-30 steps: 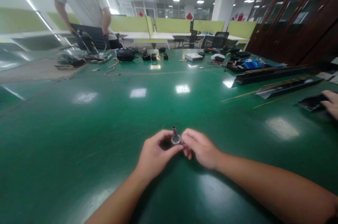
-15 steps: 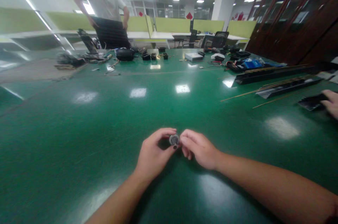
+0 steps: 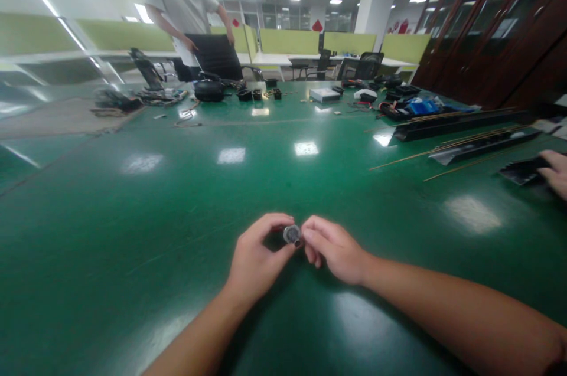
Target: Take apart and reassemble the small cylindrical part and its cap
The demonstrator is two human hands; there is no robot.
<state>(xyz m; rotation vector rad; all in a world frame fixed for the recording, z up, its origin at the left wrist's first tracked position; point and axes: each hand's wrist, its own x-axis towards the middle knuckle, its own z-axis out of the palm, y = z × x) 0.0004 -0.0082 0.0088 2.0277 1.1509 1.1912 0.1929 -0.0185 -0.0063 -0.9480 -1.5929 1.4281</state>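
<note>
Above the green tabletop (image 3: pixel 177 246), my left hand (image 3: pixel 259 255) curls its fingers and thumb around a small round metal part (image 3: pixel 291 234). The part is grey, with a disc-like body and a short tube-like stub at its lower right. My right hand (image 3: pixel 330 249) is closed in a pinch right beside it. Its thumb and index fingertips meet at the part's right edge, and what lies between them is too small to make out.
At the right edge another person's hand (image 3: pixel 556 172) rests on a black tray-like piece (image 3: pixel 522 170). Thin rods (image 3: pixel 465 143) lie across dark metal channels (image 3: pixel 460 127). Across the table, a person (image 3: pixel 183 13) stands behind a black chair (image 3: pixel 218 57), near small black boxes (image 3: pixel 257 94).
The metal part has turned slightly between my left fingers, so its stub points more to the right. My hands barely moved. The far person and the black chair shifted right.
</note>
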